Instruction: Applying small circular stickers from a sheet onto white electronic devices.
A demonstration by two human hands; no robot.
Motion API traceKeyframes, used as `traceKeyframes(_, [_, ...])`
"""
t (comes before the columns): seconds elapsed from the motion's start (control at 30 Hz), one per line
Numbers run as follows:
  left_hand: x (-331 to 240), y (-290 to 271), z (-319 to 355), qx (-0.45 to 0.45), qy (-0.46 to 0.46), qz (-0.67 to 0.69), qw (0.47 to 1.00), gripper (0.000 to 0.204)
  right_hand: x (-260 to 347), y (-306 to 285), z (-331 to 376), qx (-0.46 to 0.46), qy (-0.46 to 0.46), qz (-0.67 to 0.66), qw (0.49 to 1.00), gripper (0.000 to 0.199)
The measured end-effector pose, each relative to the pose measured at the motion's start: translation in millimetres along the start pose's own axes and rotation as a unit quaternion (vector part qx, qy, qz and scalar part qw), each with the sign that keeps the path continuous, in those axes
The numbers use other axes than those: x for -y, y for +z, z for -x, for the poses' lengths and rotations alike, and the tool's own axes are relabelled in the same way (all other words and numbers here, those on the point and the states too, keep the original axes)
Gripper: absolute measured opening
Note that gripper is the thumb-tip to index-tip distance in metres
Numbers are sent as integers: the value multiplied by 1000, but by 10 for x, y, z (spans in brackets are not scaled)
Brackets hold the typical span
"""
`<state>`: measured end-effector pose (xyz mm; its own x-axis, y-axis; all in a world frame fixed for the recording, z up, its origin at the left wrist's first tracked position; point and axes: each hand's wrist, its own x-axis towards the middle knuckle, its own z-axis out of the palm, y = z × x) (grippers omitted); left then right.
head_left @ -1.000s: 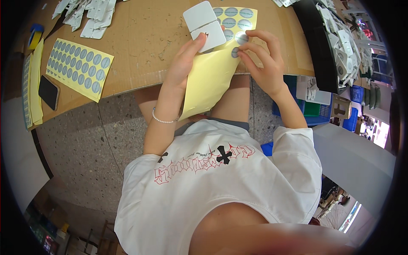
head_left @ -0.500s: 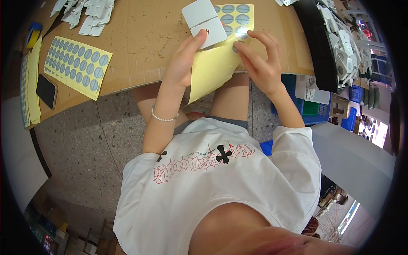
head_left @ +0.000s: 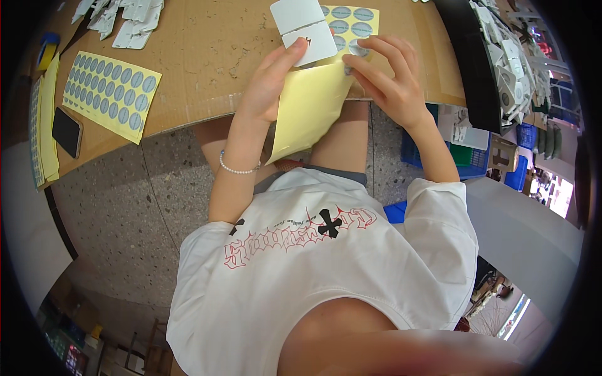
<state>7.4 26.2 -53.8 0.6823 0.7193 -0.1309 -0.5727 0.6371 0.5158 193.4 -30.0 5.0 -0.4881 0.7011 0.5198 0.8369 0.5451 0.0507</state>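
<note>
My left hand [head_left: 268, 81] is closed round a white two-panel plastic piece [head_left: 305, 22], with a crease across its middle and a small dark mark near my thumb. Under it, a yellow sheet of round silver stickers [head_left: 311, 100] hangs over the table edge; its lower part is bare. The fingers of my right hand [head_left: 396, 84] curl down at the right edge of this sheet. Thumb and forefinger are bent in a loose pinch at a round silver sticker [head_left: 348, 71]. Whether the sticker has come off its backing, I cannot tell.
Another sticker sheet [head_left: 113, 89] lies on the cardboard-covered table [head_left: 207, 59] at left, beside a phone [head_left: 67, 132] and a tape roll [head_left: 47, 51]. White plastic pieces [head_left: 138, 24] are piled at the back left. More fill a black bin [head_left: 461, 56] at right.
Both hands have shifted slightly, the left one upward with the white piece. The hanging part of the sheet has swung a little down and left. My right fingertips remain by the sheet's edge.
</note>
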Motion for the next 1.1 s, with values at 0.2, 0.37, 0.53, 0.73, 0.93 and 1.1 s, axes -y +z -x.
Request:
traceKeyframes(0.2, [20, -2, -16, 13, -20, -5, 1000, 37, -62, -19, 94, -11, -67, 28, 997, 37])
traceKeyframes(0.37, [54, -31, -32, 10, -30, -15, 999, 36, -97, -59, 138, 3, -106, 51, 993, 34])
traceKeyframes(0.53, [75, 3, -42, 11, -22, -29, 999, 36, -145, -95, 92, 41, -138, 38, 989, 32])
traceKeyframes(0.73, [105, 7, -55, -8, -16, -47, 999, 36, -180, -34, 110, 49, -155, 27, 986, 28])
traceKeyframes(0.93, [131, -46, -82, 0, -22, -57, 998, 34, -207, -36, 99, 89, -166, 23, 982, 25])
traceKeyframes(1.1, [147, -52, -97, -14, -22, -73, 997, 34, -263, 19, 94, 90, -192, 37, 976, 22])
